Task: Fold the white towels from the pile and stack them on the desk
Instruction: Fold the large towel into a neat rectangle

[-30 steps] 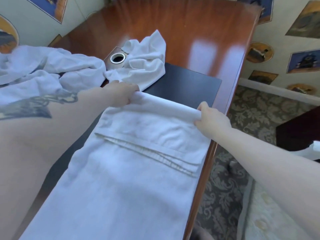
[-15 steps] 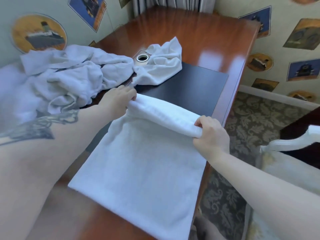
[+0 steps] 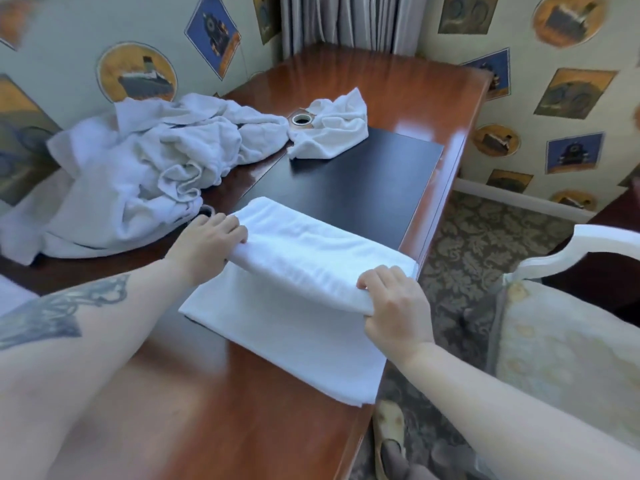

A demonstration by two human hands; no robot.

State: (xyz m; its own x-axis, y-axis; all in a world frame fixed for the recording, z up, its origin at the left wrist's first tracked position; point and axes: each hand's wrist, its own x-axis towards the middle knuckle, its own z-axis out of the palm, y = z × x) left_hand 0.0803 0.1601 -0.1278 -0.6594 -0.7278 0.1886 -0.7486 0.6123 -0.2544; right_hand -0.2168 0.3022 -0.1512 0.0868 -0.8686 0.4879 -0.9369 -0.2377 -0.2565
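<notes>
Gripping folded towel [image 3: 311,258] edge, between 2 hands [image 3: 207,244]

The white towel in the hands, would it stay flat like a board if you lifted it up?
Probably not. The white towel bends softly over itself where the left hand and right hand grip its fold, so it would likely droop. The crumpled pile suggests such cloth flops and will not roll.

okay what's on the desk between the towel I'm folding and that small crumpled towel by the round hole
In the head view, only the bare black desk mat lies between the towel being folded and the small crumpled towel; nothing rests on that stretch.
</notes>
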